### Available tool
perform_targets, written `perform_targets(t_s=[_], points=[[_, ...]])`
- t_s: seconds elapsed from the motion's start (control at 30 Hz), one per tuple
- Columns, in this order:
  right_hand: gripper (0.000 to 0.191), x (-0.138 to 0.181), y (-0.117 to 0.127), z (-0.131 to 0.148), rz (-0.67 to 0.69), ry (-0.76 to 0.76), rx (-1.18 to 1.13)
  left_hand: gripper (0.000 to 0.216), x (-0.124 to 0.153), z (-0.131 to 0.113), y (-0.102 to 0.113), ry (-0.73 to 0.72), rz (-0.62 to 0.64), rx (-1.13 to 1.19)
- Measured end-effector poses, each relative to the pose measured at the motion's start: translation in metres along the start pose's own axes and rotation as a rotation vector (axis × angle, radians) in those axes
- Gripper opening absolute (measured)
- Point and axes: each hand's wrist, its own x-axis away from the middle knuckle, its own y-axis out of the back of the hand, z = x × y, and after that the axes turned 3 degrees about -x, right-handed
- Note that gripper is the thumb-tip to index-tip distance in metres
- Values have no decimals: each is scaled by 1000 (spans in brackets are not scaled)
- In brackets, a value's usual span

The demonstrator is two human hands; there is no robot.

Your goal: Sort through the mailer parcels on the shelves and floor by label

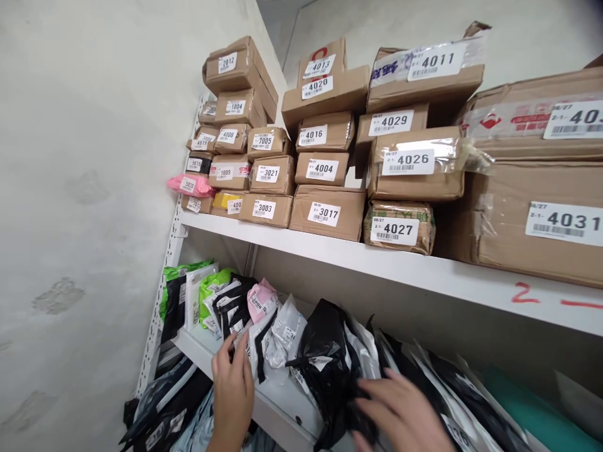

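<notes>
My left hand (233, 383) is raised at the front of the lower shelf, its fingers apart. The fingertips are close to a white parcel bag (258, 336) and other small mailers; whether they touch is unclear. My right hand (400, 411), blurred by motion, is at the lower right side of a black plastic mailer bag (325, 345). Blurred black plastic shows between its thumb and fingers. Between my hands stands a clear-grey plastic parcel bag (286, 329) with a label. Behind it is a pink bag (261, 300).
Above, numbered cardboard boxes (327, 213) are stacked on the white upper shelf (320, 248). Black and white mailers (452, 383) and a teal bag (527, 408) stand to the right. More dark bags (174, 402) lie below. A grey wall (85, 188) is at the left.
</notes>
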Motion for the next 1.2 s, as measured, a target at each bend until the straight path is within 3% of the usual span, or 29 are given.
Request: perform_targets(t_s=[0.07, 0.13, 0.23, 0.3, 0.4, 0.47, 0.53, 0.6, 0.73, 0.83, 0.93, 1.0, 1.1, 1.2], points=[[26, -44, -35, 37, 134, 6, -245, 36, -26, -6, 6, -18, -84, -93], [35, -83, -77, 65, 256, -160, -401, 37, -59, -12, 13, -8, -50, -162], [59, -115, -133, 80, 441, -383, -455, 49, -107, -16, 16, 6, 217, -296], [60, -117, -152, 75, 536, -512, -437, 59, -128, -16, 14, -43, 424, -355], [38, -104, -158, 61, 567, -554, -409, 59, -139, -15, 9, -200, 598, -389], [30, -94, -156, 54, 537, -547, -397, 49, -135, -16, 9, -318, 579, -416], [38, -87, -155, 51, 510, -567, -394, 40, -128, -20, 10, -393, 518, -406], [44, -84, -159, 50, 486, -584, -395, 37, -122, -24, 10, -399, 518, -321], [23, -80, -174, 49, 357, -600, -384, 36, -116, -30, 1, -271, 656, -154], [17, -72, -187, 44, 206, -625, -400, 54, -119, -27, -6, -235, 733, -64], [21, -65, -193, 38, 108, -653, -429, 71, -129, -20, 0, -271, 787, 82], [25, -64, -191, 36, 111, -636, -483, 73, -136, -17, 8, -267, 853, 167], [40, -69, -180, 38, 240, -503, -588, 72, -137, -17, 17, -319, 957, 102], [75, -76, -165, 44, 436, -381, -570, 67, -131, -16, 17, -399, 977, -126]])
